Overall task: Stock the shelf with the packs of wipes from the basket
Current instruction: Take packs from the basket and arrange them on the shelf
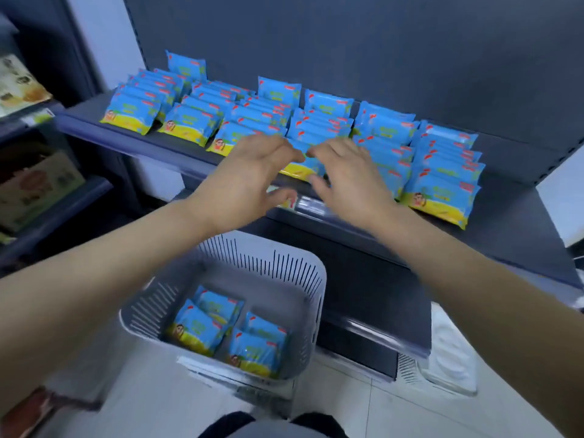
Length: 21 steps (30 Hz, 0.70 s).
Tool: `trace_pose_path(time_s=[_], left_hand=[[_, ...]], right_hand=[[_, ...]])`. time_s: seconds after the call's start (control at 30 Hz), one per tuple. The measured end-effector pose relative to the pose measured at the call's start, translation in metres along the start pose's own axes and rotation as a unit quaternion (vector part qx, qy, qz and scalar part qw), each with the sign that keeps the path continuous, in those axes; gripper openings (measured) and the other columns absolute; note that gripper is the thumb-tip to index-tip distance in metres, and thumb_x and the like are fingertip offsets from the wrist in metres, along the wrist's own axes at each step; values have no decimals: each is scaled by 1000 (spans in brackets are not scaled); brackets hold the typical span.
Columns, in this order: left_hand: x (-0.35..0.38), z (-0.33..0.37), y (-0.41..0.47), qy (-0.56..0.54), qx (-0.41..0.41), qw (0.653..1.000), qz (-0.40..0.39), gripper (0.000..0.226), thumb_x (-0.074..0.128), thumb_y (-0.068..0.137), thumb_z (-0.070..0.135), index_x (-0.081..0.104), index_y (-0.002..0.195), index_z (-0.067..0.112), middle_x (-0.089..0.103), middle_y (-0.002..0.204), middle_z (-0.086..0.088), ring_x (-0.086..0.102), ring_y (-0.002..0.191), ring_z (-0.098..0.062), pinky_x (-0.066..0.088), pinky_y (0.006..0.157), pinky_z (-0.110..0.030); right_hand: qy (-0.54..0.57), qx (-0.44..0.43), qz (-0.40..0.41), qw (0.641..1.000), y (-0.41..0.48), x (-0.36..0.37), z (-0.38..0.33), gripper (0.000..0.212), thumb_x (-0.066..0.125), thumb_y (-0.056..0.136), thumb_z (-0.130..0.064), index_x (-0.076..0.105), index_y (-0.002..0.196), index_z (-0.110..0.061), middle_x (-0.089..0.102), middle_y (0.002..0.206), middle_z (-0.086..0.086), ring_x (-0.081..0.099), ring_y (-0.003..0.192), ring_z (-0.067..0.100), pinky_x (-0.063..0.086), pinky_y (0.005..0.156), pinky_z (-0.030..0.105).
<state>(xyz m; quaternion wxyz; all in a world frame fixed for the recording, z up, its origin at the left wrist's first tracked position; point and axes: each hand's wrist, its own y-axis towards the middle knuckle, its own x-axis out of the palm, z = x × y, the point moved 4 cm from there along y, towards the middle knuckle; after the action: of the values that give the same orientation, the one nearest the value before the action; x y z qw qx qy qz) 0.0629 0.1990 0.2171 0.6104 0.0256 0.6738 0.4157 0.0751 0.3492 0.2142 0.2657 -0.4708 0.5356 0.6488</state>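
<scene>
At the front edge of the shelf [177, 156], I see my left hand [252, 175] and right hand [344, 175] both curled round one pack [303, 170], fingers on top and thumbs beneath, at the head of a middle row. My worry is that these glossy, pillow-soft plastic wrappers lean on each other, so a nudge could topple the row or slide one off. Spare packs [202, 327] lie in the grey slotted plastic basket [313, 279] below.

I'm in a shop: a dark metal shelf [142, 143] with a label strip [311, 205] on its edge carries faced rows of identical packs [189, 124], and boxed goods [34, 184] stand to my left.
</scene>
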Motion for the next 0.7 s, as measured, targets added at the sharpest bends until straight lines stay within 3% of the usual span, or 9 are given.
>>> trace_pose_path(time_s=[0.07, 0.2, 0.3, 0.4, 0.5, 0.63, 0.7], left_hand=[[15, -16, -35, -20, -23, 998, -58, 40, 62, 75, 32, 58, 110, 11, 63, 100, -10, 57, 96, -28, 40, 86, -36], [57, -50, -107, -30, -79, 976, -202, 42, 73, 70, 24, 64, 106, 5, 65, 98, -13, 61, 91, -33, 44, 84, -40], [87, -72, -155, -41, -124, 947, -292, 44, 73, 76, 23, 61, 115, 6, 60, 111, -12, 55, 105, -31, 35, 94, -37], [117, -89, -189, -36, -117, 927, -355, 48, 69, 77, 26, 55, 121, 11, 55, 119, -9, 51, 111, -29, 32, 94, -34], [147, -99, -219, 23, -109, 883, -456, 56, 65, 82, 32, 45, 132, 16, 46, 133, -6, 43, 123, -25, 29, 102, -34], [181, -110, -252, 37, -108, 833, -541, 60, 66, 83, 31, 41, 135, 17, 44, 137, -6, 45, 123, -27, 32, 102, -36], [194, -117, -263, 36, -117, 811, -572, 62, 69, 82, 28, 40, 136, 16, 42, 139, -6, 46, 122, -28, 33, 101, -35]], right_hand=[[15, -27, -48, 998, -10, 41, -28, 30, 60, 85, -20, 60, 111, -5, 60, 107, 14, 54, 105, 35, 39, 88, 41], [20, -47, -234, 971, -40, 132, -69, 37, 49, 93, -26, 50, 128, -13, 53, 123, 8, 47, 117, 29, 35, 91, 39], [20, -57, -314, 948, -66, 186, -88, 34, 49, 94, -28, 51, 125, -13, 55, 119, 8, 50, 113, 29, 39, 91, 40], [28, -39, -374, 926, -89, 227, -103, 33, 51, 95, -29, 53, 123, -13, 58, 117, 9, 52, 109, 29, 43, 89, 40], [34, -7, -439, 898, -111, 256, -110, 33, 52, 94, -26, 52, 124, -11, 58, 115, 11, 54, 107, 31, 44, 84, 39], [2, -20, -530, 848, -141, 293, -115, 23, 54, 92, -19, 56, 111, -5, 61, 114, 16, 59, 104, 30, 48, 85, 35], [-20, -73, -558, 827, -152, 311, -119, 18, 44, 97, -23, 55, 88, -12, 60, 119, 20, 59, 109, 31, 47, 91, 33]])
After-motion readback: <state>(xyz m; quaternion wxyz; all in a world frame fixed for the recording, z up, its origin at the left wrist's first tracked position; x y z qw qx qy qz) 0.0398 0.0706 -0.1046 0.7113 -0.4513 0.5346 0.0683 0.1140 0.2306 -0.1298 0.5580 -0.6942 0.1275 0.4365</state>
